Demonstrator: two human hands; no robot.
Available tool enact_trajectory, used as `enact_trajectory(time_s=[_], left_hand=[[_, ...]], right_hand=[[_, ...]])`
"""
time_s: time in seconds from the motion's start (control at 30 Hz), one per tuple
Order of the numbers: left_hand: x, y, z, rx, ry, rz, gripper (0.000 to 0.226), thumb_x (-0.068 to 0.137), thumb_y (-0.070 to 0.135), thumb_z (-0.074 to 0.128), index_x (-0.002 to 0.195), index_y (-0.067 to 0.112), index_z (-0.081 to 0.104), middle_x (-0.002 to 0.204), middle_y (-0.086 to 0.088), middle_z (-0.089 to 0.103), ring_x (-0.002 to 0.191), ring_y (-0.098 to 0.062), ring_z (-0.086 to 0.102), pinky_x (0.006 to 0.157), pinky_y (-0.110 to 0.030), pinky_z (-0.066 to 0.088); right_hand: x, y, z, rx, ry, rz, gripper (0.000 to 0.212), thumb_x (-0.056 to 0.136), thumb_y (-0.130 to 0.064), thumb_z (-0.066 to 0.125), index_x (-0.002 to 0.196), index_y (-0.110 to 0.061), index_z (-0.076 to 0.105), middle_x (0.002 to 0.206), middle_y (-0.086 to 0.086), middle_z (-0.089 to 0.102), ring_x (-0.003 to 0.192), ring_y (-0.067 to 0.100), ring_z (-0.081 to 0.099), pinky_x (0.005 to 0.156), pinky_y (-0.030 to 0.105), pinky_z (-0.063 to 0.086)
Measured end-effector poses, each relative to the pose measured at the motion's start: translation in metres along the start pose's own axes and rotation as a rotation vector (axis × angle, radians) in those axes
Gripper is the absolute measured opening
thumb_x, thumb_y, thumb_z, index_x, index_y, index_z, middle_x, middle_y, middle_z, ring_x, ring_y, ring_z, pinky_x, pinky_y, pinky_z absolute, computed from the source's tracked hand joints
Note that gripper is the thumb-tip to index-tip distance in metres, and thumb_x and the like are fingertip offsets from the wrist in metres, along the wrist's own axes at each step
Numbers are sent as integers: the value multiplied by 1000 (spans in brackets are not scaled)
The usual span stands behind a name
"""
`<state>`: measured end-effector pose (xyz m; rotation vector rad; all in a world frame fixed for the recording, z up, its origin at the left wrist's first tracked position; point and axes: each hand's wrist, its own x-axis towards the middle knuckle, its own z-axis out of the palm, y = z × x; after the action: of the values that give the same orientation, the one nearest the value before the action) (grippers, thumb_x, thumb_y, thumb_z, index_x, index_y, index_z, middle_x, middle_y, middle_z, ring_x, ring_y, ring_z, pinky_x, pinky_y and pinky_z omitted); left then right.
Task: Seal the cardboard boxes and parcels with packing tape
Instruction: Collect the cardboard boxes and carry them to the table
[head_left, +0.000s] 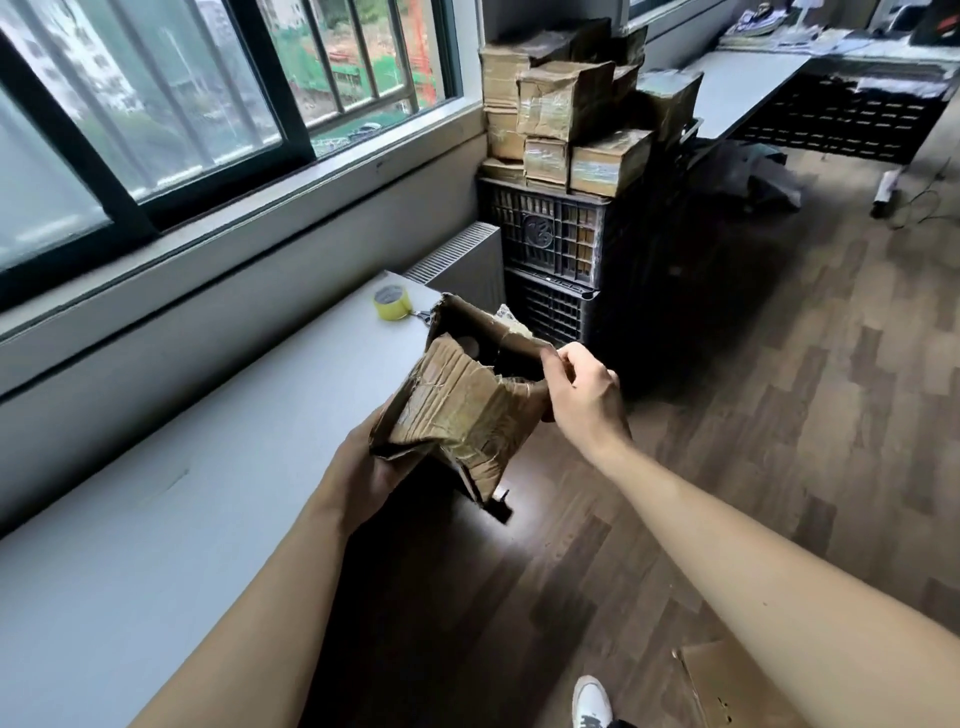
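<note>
Beside the desk (156, 519), left hand (363, 467) grips a worn box (462, 410), right hand (582, 395) fingers (555, 359) pinch its open flap; tape roll (392, 303) untouched, sealing pending.

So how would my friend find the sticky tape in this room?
Look below the big dark-framed window at the long grey table. At its far end, just beyond the crumpled brown cardboard box being held, sits the round yellow roll of packing tape. It is the only yellow, ring-shaped thing on the table.
</note>
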<state>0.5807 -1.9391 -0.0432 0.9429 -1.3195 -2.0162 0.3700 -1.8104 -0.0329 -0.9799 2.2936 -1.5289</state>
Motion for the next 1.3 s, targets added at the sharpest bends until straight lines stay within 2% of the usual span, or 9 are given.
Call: enact_trajectory(time_s=[0.07, 0.2, 0.3, 0.53, 0.63, 0.8, 1.0, 1.13, 1.3], left_hand=[[0, 9, 6, -74, 107, -25, 22, 104, 8, 43, 111, 14, 63, 105, -3, 68, 91, -14, 67, 74, -26, 58], [7, 24, 6, 85, 118, 38, 31, 101, -2, 44, 121, 11, 64, 104, -1, 70, 97, -14, 63, 94, -31, 52], [8, 28, 3, 188, 190, 112, 31, 100, -7, 45, 115, 13, 64, 93, 8, 72, 88, -5, 65, 79, -20, 55], [14, 37, -27, 90, 520, 76, 23, 93, 32, 65, 108, 16, 69, 99, -8, 74, 83, -17, 71, 68, -29, 59], [17, 36, -45, 114, 611, 58, 29, 100, 39, 53, 104, 15, 69, 97, -8, 75, 82, -17, 72, 67, -27, 59], [23, 48, -82, 120, 707, -29, 49, 101, 55, 39, 109, 16, 66, 103, -2, 75, 92, -12, 71, 88, -41, 57], [47, 73, -130, 84, 633, 115, 42, 95, 51, 55, 107, 14, 71, 89, 3, 75, 84, -13, 70, 78, -28, 56], [57, 86, -187, 196, 536, 177, 27, 96, 36, 63, 115, 21, 72, 107, 4, 75, 100, -13, 70, 102, -40, 50], [70, 99, -243, 392, 475, 269, 26, 100, 31, 57, 124, 30, 68, 127, 15, 66, 123, -5, 58, 113, -36, 40]], right_hand=[[20, -4, 5, 1, -32, -46, 36, 102, -41, 50, 79, -14, 55, 58, -3, 53, 64, 18, 54, 58, 30, 32], [53, -12, 20, 63, -65, -107, 27, 100, -37, 56, 83, -16, 59, 63, -10, 52, 71, 21, 55, 64, 26, 32], [68, -20, 35, 111, -120, -160, 20, 98, -31, 60, 83, -19, 59, 64, -11, 55, 65, 11, 54, 62, 21, 34], [83, -38, 77, 230, -262, -249, 14, 98, -20, 58, 106, -18, 70, 89, -12, 67, 89, 10, 60, 83, 20, 46], [86, -52, 97, 239, -263, -311, 15, 100, -17, 55, 104, -17, 69, 83, -14, 64, 82, 8, 56, 74, 14, 41], [92, -70, 142, 203, -245, -312, 16, 102, -19, 53, 95, -9, 64, 82, 4, 63, 77, 20, 53, 71, 29, 38], [91, -94, 205, 173, -362, -259, 13, 100, -22, 56, 94, -13, 63, 79, -7, 60, 76, 11, 52, 65, 8, 35], [94, -110, 255, 181, -445, -183, 18, 97, -33, 59, 95, -16, 65, 93, 4, 65, 86, 15, 60, 71, 15, 43], [99, -117, 309, 216, -640, -20, 42, 75, -62, 60, 105, -33, 63, 119, 8, 58, 104, 15, 63, 99, 43, 53]])
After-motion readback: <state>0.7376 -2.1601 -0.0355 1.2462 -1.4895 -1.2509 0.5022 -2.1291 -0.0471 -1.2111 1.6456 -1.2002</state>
